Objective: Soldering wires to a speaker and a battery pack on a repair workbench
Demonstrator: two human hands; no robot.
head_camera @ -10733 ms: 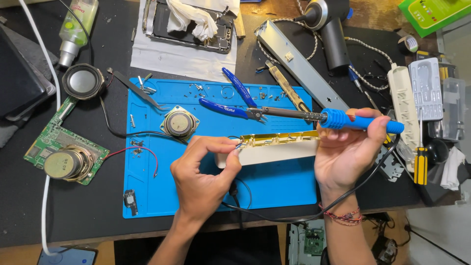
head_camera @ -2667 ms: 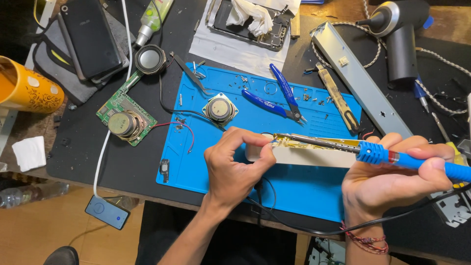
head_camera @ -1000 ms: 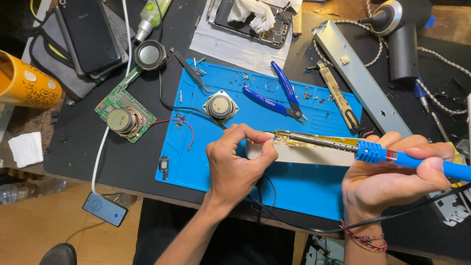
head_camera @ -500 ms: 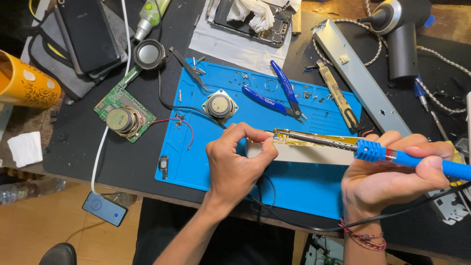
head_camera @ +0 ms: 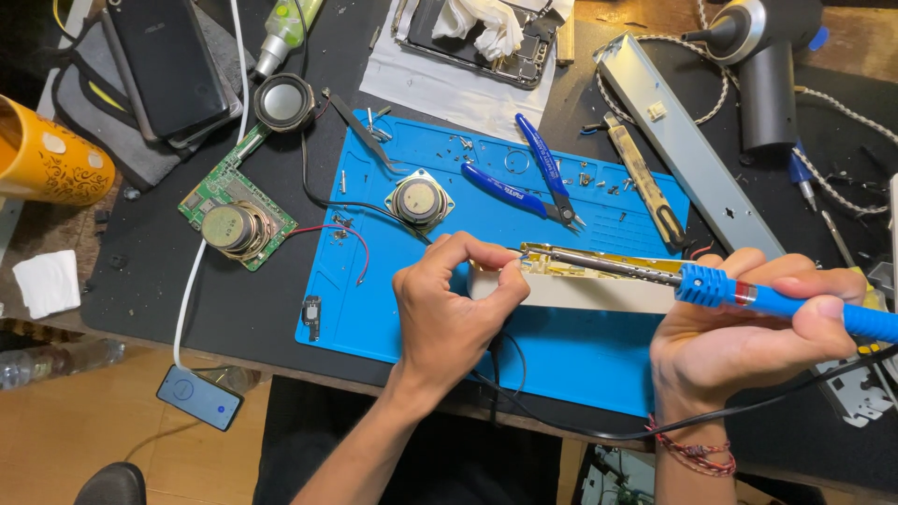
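1. Counted: three round loose speakers, namely one (head_camera: 418, 200) on the blue silicone work mat (head_camera: 393, 309), one black one (head_camera: 283, 101) above the mat, and one sitting on a green circuit board (head_camera: 236, 221). There is one pair of blue-handled cutters (head_camera: 524, 178), one yellow mug (head_camera: 47, 164) and two phones, a dark one (head_camera: 173, 61) at top left and a small one (head_camera: 198, 397) on the floor.
2. The left hand (head_camera: 449, 313) pinches the left end of a long white housing with a gold strip (head_camera: 589, 281); what sits between thumb and forefinger is too small to tell, perhaps a wire.
3. The right hand (head_camera: 739, 341) is clamped around the blue handle of a soldering iron (head_camera: 748, 295). Its metal tip runs leftwards along the top of the housing, ending just beside the left fingertips.
4. The housing lies on the mat between the two hands, which stay apart.
5. The mat rests on a black cluttered tabletop (head_camera: 140, 299), with a grey metal rail (head_camera: 692, 154) and a heat gun (head_camera: 758, 65) at upper right. Wooden flooring shows below.
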